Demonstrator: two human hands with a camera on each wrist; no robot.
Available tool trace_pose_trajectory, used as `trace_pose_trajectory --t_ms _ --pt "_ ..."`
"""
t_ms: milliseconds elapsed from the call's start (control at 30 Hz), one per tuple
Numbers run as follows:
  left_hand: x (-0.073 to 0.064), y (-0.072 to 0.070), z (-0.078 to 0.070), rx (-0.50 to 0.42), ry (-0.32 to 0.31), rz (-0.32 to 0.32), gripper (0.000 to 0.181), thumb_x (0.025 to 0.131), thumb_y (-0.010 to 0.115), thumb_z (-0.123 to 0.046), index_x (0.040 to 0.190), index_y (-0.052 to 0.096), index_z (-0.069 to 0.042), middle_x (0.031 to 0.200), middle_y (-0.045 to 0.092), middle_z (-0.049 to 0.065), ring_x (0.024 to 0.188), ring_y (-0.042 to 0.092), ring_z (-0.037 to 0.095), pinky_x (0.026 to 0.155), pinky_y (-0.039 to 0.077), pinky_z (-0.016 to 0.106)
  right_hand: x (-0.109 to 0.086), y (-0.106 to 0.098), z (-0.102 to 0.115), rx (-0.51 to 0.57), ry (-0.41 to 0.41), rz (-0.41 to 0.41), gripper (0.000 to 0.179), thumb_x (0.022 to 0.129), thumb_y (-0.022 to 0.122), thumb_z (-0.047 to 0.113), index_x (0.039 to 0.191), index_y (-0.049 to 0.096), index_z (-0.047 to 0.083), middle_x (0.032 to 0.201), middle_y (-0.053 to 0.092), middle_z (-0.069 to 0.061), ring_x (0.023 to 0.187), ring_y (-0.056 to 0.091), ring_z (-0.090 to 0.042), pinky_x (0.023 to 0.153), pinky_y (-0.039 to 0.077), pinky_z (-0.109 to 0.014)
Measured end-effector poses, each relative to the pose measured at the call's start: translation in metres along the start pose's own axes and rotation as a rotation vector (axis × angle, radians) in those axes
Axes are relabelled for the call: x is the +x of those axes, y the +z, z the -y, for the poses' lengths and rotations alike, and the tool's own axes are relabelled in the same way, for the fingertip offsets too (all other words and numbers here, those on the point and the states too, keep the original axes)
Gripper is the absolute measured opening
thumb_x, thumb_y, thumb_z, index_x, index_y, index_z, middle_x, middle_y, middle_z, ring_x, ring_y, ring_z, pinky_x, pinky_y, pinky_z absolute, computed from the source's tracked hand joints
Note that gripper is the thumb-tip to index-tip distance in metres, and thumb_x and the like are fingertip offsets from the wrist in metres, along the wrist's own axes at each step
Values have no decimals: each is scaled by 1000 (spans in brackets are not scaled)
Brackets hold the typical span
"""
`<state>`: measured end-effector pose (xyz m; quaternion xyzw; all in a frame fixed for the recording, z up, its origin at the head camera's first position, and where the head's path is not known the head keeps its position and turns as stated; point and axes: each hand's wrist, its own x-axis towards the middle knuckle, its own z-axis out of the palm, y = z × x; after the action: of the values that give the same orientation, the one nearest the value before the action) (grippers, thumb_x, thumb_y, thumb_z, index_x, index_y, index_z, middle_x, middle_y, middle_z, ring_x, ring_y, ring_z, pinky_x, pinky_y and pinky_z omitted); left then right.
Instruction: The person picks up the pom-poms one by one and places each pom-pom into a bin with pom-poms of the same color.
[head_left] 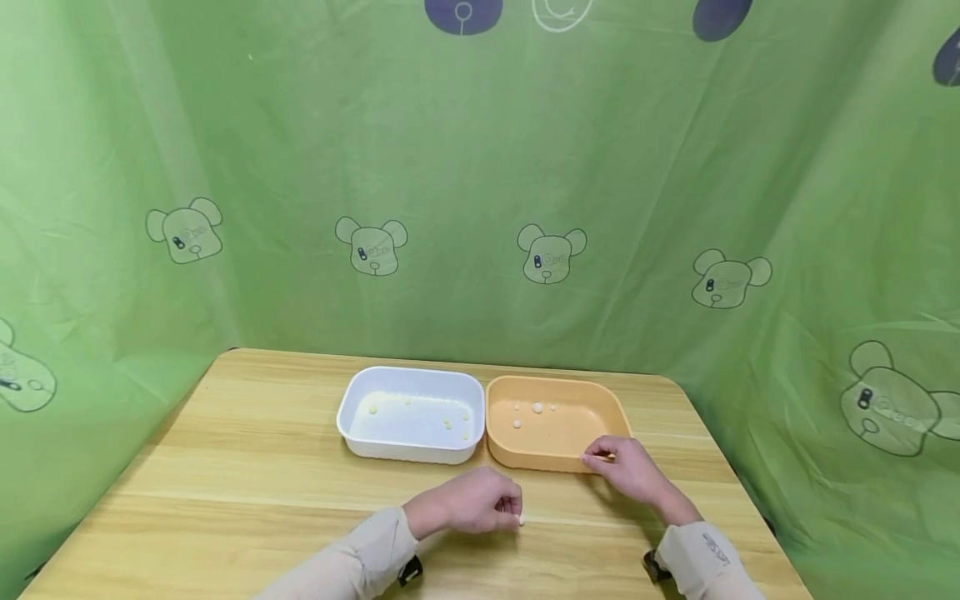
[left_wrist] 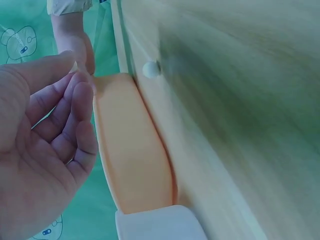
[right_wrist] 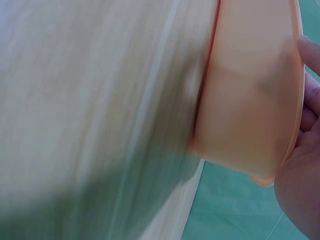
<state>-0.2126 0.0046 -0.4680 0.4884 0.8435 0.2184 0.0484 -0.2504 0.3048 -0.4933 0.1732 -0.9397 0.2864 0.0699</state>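
Note:
My left hand is over the table in front of the trays, thumb and forefinger pinching a small pale piece. In the left wrist view a small white ball lies on the wood beyond the fingertips. At the front right of the orange tray, my right hand grips the rim, with the thumb on the outer side and the other fingers partly hidden behind the wall. Several white balls of different sizes lie inside that tray.
A white tray stands against the orange tray's left side and contains several small yellow pieces. Both trays sit toward the back of the wooden table. Green cloth hangs behind and at the sides.

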Motion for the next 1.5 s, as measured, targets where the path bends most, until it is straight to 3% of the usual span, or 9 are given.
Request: trace_pose_trajectory --t_ms 333,1233,1500 --pt "4 -13 -3 -27 -18 -34 12 87 69 -18 77 62 -20 69 52 -18 62 47 -6 58 39 8 0 -2 3 -1 0 10 9 87 69 23 78 67 21 82 63 12 81 59 -10 79 50 -39" --pt "9 -22 -7 -27 34 -107 11 86 68 -16 77 63 -19 69 53 -19 63 47 -9 60 39 5 -1 -1 4 10 11 11 9 87 69 21 79 68 20 81 63 12 81 59 -10 81 50 -40" --pt "15 -30 -9 -9 21 -132 10 87 67 -19 78 63 -20 71 53 -19 65 48 -8 61 39 6 -1 -1 3 4 -3 5 8 87 69 20 79 68 20 81 63 12 80 59 -9 79 50 -39"
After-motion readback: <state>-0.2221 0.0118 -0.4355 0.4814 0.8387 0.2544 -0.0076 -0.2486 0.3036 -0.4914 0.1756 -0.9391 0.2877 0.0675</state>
